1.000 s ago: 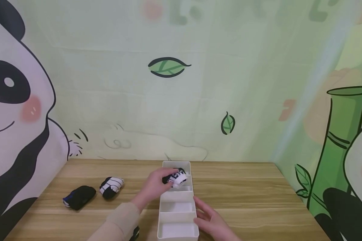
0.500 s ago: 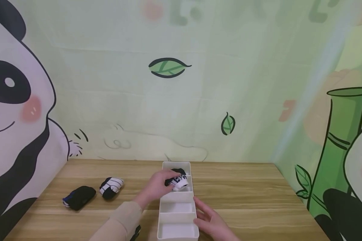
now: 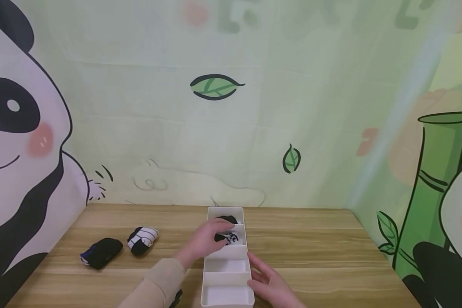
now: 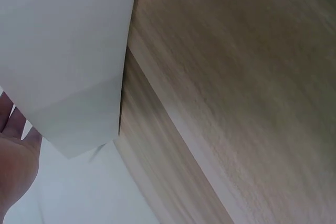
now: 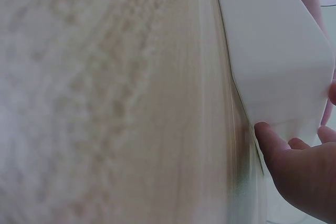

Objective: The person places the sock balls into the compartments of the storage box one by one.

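Patterned bundle [image 3: 232, 238] lies in the left grip [image 3: 203, 241], between thumb and fingers.

Divided box [image 3: 227, 295] on desk [image 3: 312, 256], lower centre, first bundle [image 3: 228, 219] in farthest compartment, second bundle [image 3: 232, 238] in next, at left grip [image 3: 205, 238], right grip [image 3: 267, 280] at box's right side, third bundle [image 3: 102, 253] lower left, fourth bundle [image 3: 143, 241] just behind-right.
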A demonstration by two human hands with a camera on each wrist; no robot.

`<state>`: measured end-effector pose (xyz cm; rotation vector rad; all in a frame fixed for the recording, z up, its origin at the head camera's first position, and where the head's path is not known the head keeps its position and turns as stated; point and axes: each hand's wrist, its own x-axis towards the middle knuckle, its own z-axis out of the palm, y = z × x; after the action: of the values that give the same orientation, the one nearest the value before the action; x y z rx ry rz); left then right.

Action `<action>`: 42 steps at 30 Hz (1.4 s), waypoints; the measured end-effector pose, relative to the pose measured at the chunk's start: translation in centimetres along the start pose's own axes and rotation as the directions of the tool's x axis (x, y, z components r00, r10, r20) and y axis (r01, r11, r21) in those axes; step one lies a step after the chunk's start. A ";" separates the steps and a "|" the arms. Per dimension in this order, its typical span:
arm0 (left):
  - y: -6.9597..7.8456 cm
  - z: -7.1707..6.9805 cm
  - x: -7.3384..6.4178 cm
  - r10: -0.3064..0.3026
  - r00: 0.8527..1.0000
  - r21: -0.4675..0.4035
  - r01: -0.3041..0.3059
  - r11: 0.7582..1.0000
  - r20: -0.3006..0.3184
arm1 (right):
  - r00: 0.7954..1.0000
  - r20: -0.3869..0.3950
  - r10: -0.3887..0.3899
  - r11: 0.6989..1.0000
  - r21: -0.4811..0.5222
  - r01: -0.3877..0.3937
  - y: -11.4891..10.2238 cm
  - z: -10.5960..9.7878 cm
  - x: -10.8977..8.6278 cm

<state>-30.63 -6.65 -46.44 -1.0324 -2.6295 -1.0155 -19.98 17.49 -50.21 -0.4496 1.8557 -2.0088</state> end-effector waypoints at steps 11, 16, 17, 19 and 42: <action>0.0 -0.2 -0.3 -0.007 0.997 -0.019 0.006 1.000 -0.076 | 0.995 -0.056 0.085 0.996 -0.005 -0.086 -0.3 0.2 0.2; -0.2 -0.2 -0.6 0.022 0.991 -0.023 -0.025 0.999 -0.129 | 0.990 -0.079 0.119 0.993 -0.009 -0.120 -0.3 0.2 0.2; -0.2 -0.2 -0.7 0.024 0.990 -0.026 -0.028 0.999 -0.137 | 0.989 -0.080 0.122 0.992 -0.008 -0.123 -0.3 0.2 0.2; -0.1 -0.3 -0.8 0.026 0.988 -0.030 -0.031 0.999 -0.153 | 0.989 -0.081 0.120 0.993 -0.010 -0.122 -0.3 0.2 0.2; -1.2 -1.7 -2.5 -0.070 0.948 -0.108 0.038 0.993 -0.310 | 0.994 -0.076 0.076 0.997 -0.027 -0.078 -0.5 0.5 0.0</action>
<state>-29.76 -9.79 -46.66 -0.7465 -2.3793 -1.2227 -19.80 17.05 -49.68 -0.3100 1.9195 -1.9750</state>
